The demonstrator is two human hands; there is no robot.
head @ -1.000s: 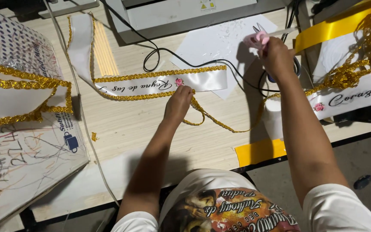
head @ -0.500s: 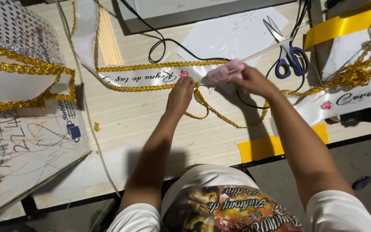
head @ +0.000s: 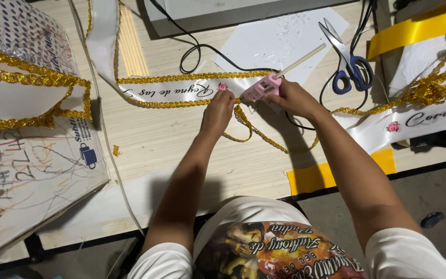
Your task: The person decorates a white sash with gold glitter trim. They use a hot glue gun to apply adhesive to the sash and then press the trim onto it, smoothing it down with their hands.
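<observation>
Far left: a white sash with gold trim (head: 24, 98) lies over a scribbled cardboard sheet (head: 32, 170); both run off the frame edge. A bundle of pale sticks (head: 131, 44) lies on the wooden table (head: 156, 139), its top end cut off.

Centre: a white ribbon sash (head: 181, 91) with script lettering and gold glitter trim lies flat across the table. Left hand (head: 218, 111) presses down on its end, fingers curled, just below a small pink rose (head: 222, 87); whether it pinches the trim or only pins it, cannot tell. A loose tail of gold trim (head: 256, 132) curls out beneath the hand.

Right of that: right hand (head: 295, 98) is clenched round a pink glue gun (head: 260, 89), nozzle down at the sash end, glue stick poking out behind. The nozzle tip is hard to make out.

Further right: blue-handled scissors (head: 349, 62) lie on white paper (head: 280, 41) among black cables. Far right: a second lettered sash (head: 429, 116) and yellow ribbon (head: 414, 31), both cut off by the frame.
</observation>
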